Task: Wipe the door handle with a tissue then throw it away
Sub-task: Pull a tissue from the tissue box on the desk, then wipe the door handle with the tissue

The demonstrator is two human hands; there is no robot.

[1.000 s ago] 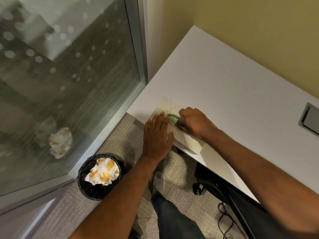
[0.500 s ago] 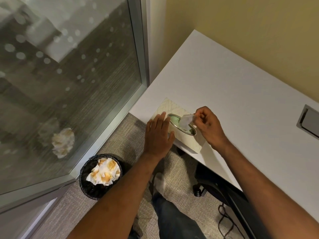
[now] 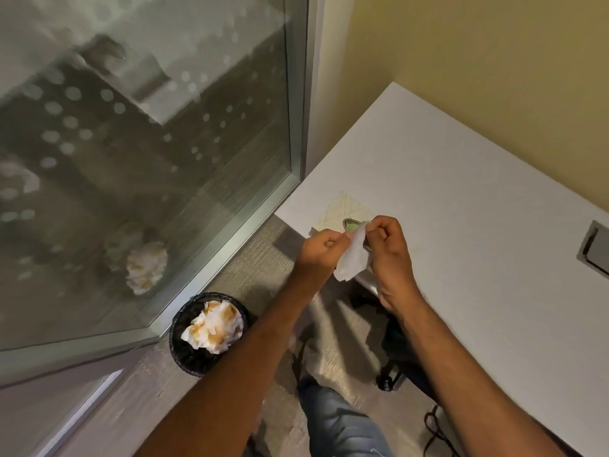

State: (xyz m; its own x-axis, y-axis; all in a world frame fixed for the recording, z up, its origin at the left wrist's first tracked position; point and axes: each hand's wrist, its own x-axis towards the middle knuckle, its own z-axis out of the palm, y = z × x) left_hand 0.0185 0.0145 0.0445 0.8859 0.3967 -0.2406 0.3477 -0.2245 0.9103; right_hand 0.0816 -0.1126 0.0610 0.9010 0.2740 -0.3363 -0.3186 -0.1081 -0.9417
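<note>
A white tissue hangs between both hands above the desk's near corner. My right hand pinches its top edge, and my left hand pinches it from the left side. Behind the hands the pale patterned tissue box lies on the white desk, mostly hidden by my hands. A black waste bin stands on the carpet at lower left, full of crumpled stained tissues. No door handle is in view.
A glass wall with a metal frame fills the left side and reflects the bin's tissues. A grey cable port is set in the desk at right. A black office chair stands under the desk, next to my leg.
My right hand has pulled a tissue out of the box and lifted it. My left hand has left the box and taken hold of the tissue too.
</note>
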